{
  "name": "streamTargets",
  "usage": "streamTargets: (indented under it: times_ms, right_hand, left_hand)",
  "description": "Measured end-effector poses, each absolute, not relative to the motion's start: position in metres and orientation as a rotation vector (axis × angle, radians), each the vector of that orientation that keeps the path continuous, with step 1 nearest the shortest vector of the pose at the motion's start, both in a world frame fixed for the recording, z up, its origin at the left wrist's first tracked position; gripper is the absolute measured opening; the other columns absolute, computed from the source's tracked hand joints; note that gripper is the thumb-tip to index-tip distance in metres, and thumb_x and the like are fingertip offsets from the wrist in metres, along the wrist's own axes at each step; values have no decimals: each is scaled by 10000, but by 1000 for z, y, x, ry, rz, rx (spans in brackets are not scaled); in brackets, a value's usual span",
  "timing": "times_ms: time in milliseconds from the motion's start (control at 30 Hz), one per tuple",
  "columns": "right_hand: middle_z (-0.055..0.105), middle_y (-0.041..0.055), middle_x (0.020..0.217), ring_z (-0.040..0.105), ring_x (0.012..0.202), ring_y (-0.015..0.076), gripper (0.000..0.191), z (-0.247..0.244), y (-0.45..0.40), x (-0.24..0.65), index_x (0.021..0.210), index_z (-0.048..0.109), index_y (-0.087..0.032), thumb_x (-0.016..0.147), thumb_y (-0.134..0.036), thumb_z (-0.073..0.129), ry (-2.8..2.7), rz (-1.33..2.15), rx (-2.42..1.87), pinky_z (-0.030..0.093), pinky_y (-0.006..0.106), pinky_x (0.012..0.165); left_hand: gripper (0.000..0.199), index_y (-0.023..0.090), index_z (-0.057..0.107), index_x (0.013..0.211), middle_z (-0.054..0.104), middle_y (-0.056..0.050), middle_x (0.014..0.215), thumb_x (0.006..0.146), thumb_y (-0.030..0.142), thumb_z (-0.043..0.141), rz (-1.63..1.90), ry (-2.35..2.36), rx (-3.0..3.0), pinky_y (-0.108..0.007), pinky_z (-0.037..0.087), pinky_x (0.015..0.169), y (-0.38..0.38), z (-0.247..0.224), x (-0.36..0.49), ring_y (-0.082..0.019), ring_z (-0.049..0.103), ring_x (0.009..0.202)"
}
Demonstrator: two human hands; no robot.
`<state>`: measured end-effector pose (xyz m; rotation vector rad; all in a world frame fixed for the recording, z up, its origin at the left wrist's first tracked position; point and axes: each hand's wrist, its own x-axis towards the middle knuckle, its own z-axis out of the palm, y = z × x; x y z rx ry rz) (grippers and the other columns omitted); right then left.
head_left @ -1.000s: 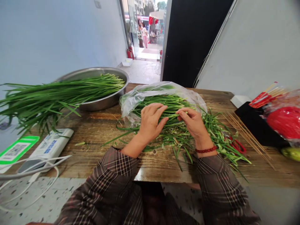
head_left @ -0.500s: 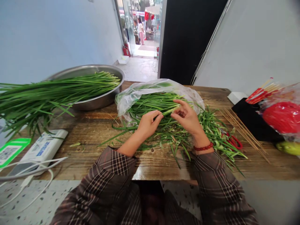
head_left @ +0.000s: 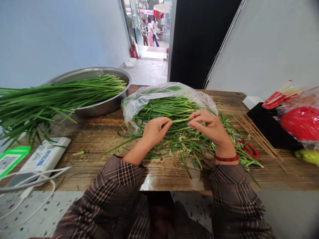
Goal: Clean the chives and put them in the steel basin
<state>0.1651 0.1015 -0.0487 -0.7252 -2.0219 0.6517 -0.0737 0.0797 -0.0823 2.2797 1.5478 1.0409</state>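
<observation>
My left hand (head_left: 156, 132) is closed on the left part of a green stalk (head_left: 180, 120). At the pale end of the same stalk, the thumb and fingers of my right hand (head_left: 208, 126) are pinched together. Beyond both hands, a bundle of long green stalks (head_left: 171, 107) lies in a clear plastic bag (head_left: 134, 107). Loose leaves and pale trimmings (head_left: 185, 142) are spread on the wooden table under and in front of my hands.
At the left, a metal basin (head_left: 104, 108) holds more green stalks (head_left: 74, 91), near a white power strip (head_left: 51, 154) and cables. To the right are red scissors (head_left: 250, 151), thin wooden sticks (head_left: 261, 139) and a black box (head_left: 271, 129). People stand outside the doorway.
My right hand has moved slightly right, and its spread fingers have come together at the stalk's end. My left hand has barely moved. Another person shows outside.
</observation>
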Motion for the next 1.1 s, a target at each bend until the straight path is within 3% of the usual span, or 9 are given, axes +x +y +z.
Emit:
streamTargets:
  times_ms: [133,233,400,600,800,867,933,1100]
  right_hand:
    - [684,54,962,619,964,203,117,-62,105,144,932,713,-243,835,-297,677,-2038,371,-786,472,388,898]
    - [689,54,923,609,923,204,92,-73,107,132,892,699,-233,852,-303,656,-2147,311,-805,452,380,871]
    - [624,40,813,568,819,180,142,-80,102,116,777,613,-210,897,-246,544,-2097,455,-802,431,328,776]
    - [582,32,746,534,739,173,235,-92,108,107,746,521,-221,929,-346,446,-1749,511,-1000,430,323,736]
    - [532,-44,610,519,554,110,222,-76,114,148,832,589,-217,905,-421,538,-1459,806,-952,440,263,603]
    - [615,-19,675,587,635,126,189,-63,109,161,877,666,-220,871,-400,608,-1732,951,-877,478,279,661]
    - [696,26,858,647,827,166,162,-54,104,167,869,716,-227,833,-378,668,-1998,1005,-777,506,321,795]
    - [695,48,987,619,996,207,126,-59,106,154,905,714,-252,835,-348,672,-1935,617,-796,479,393,926]
  left_hand:
    - [265,193,698,899,718,-32,869,942,333,478,963,1532,2311,-267,426,698,76,-80,-70,-165,637,794]
    - [243,193,691,899,706,-30,843,940,322,489,906,1508,2382,-265,414,684,75,-80,-68,-163,631,786]
    - [272,186,665,826,659,-41,770,953,326,470,853,1513,2595,-283,377,659,74,-83,-64,-169,595,731]
    - [258,186,642,812,640,-33,763,946,317,465,980,1559,2375,-266,376,658,75,-85,-63,-157,565,714]
    - [289,169,616,745,609,-5,691,924,330,455,1060,1575,2179,-252,368,639,82,-85,-71,-139,536,664]
    - [293,168,622,768,603,1,687,924,339,443,1053,1569,2153,-247,368,634,83,-86,-72,-135,530,657]
    - [290,166,639,817,626,-4,722,925,344,436,1045,1555,2138,-248,380,649,83,-86,-71,-136,542,674]
    - [266,166,660,855,661,-17,786,913,327,456,1034,1503,2154,-255,390,677,81,-85,-68,-145,560,717]
